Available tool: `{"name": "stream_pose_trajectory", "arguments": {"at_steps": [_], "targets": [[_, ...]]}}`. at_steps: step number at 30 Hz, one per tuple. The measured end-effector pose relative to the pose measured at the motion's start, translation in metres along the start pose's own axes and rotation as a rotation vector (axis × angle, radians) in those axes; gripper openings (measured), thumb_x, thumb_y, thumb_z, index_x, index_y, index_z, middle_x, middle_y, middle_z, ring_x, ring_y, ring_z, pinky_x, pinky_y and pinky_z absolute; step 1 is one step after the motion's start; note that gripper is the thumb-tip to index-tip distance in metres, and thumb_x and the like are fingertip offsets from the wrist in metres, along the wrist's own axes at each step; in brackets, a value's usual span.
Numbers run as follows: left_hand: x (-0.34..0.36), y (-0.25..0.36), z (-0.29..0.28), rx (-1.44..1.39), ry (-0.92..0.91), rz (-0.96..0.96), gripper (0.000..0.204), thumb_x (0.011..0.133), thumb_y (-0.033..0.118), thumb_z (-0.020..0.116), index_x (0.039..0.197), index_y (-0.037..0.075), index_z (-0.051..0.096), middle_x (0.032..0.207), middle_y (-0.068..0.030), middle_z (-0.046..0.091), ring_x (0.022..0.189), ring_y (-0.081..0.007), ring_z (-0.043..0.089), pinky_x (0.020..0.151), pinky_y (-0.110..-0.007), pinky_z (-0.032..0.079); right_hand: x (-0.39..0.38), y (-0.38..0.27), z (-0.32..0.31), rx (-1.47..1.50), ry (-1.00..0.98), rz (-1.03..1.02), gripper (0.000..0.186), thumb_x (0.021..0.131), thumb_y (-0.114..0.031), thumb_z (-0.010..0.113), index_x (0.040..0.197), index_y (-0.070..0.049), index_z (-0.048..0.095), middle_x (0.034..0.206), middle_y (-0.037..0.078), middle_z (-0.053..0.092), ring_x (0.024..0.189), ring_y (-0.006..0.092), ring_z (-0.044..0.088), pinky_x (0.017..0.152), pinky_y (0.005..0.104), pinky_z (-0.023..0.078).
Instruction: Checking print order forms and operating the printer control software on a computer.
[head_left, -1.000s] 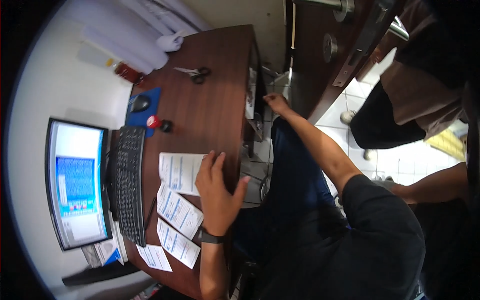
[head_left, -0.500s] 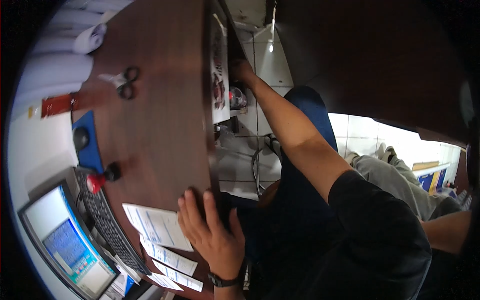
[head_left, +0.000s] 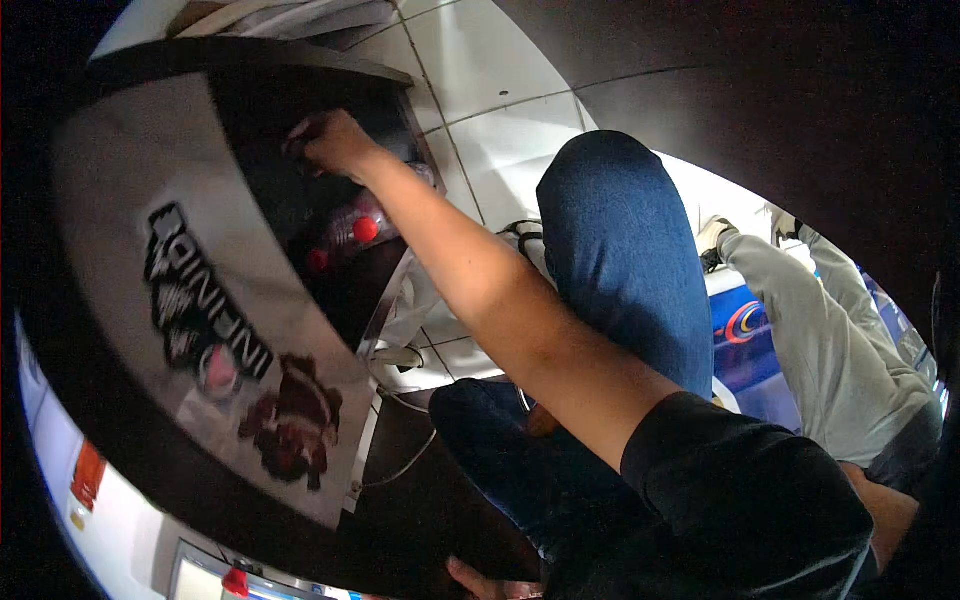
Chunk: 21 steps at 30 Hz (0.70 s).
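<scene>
Red-capped bottle (head_left: 365, 227) rests inside the dark compartment (head_left: 262, 105), toward its lower right, partly hidden by the right forearm (head_left: 470, 275). Right hand (head_left: 340, 146) is inside the compartment's upper part, fingers apparently curled; blur and shadow prevent telling whether anything is held. Left hand (head_left: 490, 584), well below the compartment, is mostly cropped; its grip cannot be told. Judgement on the reach: keep the wrist raised and withdraw along the same line, lest the forearm knock the bottle. Edges: a printed white panel (head_left: 110, 170) borders the compartment's left. Open room: floor tiles (head_left: 490, 135) right of the compartment, limited farther right by the knee (head_left: 625, 220).
</scene>
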<state>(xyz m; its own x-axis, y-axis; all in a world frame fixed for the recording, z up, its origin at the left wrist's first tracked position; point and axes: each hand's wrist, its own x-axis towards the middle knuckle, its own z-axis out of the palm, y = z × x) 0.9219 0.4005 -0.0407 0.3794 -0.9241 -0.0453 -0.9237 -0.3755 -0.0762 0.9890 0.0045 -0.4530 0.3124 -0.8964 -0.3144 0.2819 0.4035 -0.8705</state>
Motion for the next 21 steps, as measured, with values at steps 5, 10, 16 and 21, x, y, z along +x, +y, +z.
{"name": "stream_pose_trajectory", "arguments": {"at_steps": [5,10,16,21], "targets": [[-0.001,-0.005,-0.002,0.144,-0.229,-0.298,0.095,0.087,0.029,0.075,0.154,0.003,0.013,0.155,-0.0305,0.017,0.14,-0.0488,0.028,0.109,-0.064,0.029,0.005,-0.002,-0.008,-0.096,0.021,-0.061,0.019,0.079,-0.006,0.068,0.096,-0.007,0.076,0.083,0.007,0.073,0.063,0.0138,0.065,0.059,0.0301,0.054],[0.009,-0.011,-0.004,0.203,-0.197,-0.203,0.089,0.088,0.029,0.074,0.152,0.002,0.018,0.152,-0.0306,0.022,0.137,-0.0481,0.032,0.107,-0.063,0.032,0.0,-0.027,0.007,-0.157,-0.098,-0.01,0.02,0.079,-0.008,0.07,0.097,-0.01,0.077,0.087,0.009,0.074,0.07,0.0196,0.068,0.067,0.0326,0.056],[0.012,-0.017,-0.003,0.233,-0.128,-0.104,0.083,0.089,0.029,0.073,0.149,0.0,0.024,0.149,-0.0306,0.028,0.134,-0.0473,0.037,0.105,-0.062,0.036,0.002,-0.016,0.027,-0.136,-0.042,-0.005,0.019,0.075,-0.026,0.078,0.091,-0.016,0.079,0.092,0.009,0.075,0.085,0.0274,0.072,0.082,0.0399,0.057],[0.006,-0.011,0.006,0.191,-0.077,-0.022,0.078,0.089,0.029,0.073,0.147,-0.002,0.029,0.146,-0.0306,0.033,0.131,-0.0467,0.041,0.103,-0.06,0.039,0.012,0.009,0.008,-0.47,0.001,-0.107,0.026,0.08,-0.024,0.076,0.1,-0.006,0.075,0.1,0.019,0.073,0.096,0.0308,0.071,0.087,0.0394,0.055]]}}
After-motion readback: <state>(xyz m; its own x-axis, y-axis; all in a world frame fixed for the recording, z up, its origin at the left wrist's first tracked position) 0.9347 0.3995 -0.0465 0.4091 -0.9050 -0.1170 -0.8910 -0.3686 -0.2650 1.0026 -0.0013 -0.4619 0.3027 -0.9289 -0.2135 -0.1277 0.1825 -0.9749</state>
